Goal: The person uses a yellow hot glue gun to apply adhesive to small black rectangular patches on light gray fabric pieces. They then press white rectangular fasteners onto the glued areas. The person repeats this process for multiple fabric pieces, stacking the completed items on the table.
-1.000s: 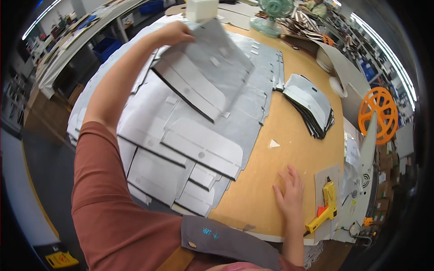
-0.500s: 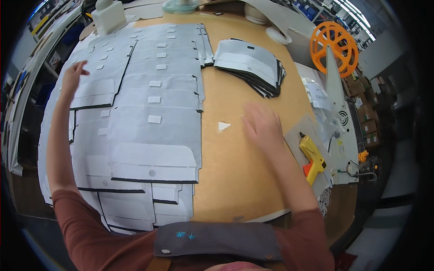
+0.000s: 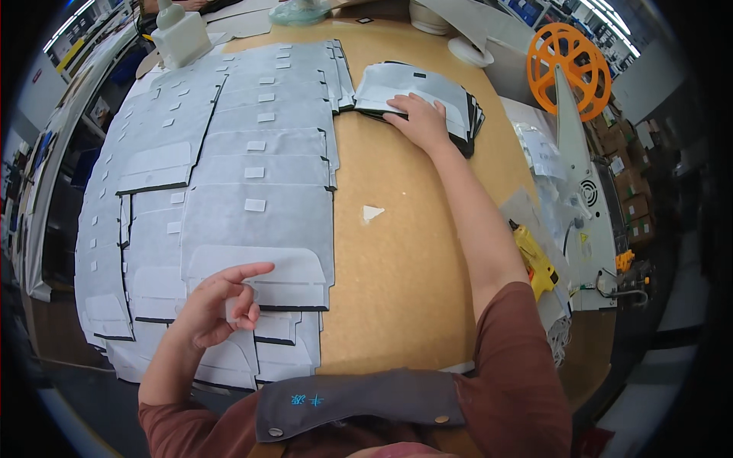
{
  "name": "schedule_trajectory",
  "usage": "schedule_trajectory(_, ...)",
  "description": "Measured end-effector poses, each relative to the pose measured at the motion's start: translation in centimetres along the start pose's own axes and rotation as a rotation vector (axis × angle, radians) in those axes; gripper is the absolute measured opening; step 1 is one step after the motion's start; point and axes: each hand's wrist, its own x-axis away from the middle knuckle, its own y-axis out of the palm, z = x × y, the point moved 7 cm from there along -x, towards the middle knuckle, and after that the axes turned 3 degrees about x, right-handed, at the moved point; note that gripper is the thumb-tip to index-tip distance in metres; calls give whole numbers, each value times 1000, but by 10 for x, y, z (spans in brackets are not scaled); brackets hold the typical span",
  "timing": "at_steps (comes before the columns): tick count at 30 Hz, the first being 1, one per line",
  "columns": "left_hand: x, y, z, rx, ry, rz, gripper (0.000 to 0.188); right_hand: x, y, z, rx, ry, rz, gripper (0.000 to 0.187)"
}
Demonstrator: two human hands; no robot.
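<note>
Grey-white fabric panels [image 3: 221, 229] with dark edges lie overlapped in rows over the left of the table, many bearing a small white rectangle [image 3: 255, 205]. Over the front panel hovers my left hand [image 3: 217, 305], index finger stretched out and the others loosely curled. A pale patch shows between its thumb and fingers; whether it is a held piece or the panel behind, I cannot tell. At the back right, a stack of similar dark-edged panels [image 3: 412, 80] sits fanned. My right hand [image 3: 420, 122] rests on its near side, fingers spread over the top panel.
A yellow glue gun [image 3: 537, 263] lies at the table's right edge, near clear plastic bags [image 3: 544, 156]. Beyond stands a machine with an orange reel [image 3: 569, 72]. A white bottle [image 3: 179, 38] is at the back left. A white scrap [image 3: 372, 213] lies on the tabletop.
My left hand has come from the far left panels back to the front panel. My right hand has moved forward from above the bare tabletop onto the stack.
</note>
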Motion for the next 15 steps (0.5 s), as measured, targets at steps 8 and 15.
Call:
schedule_trajectory(8, -13, -1, -18, -11, -35, 12, 37, 16, -90, -34, 73, -188, 654, 17)
schedule_trajectory(15, -3, -19, -19, -117, -10, 19, 43, 172, -168, -175, -21, -536, 185, 19)
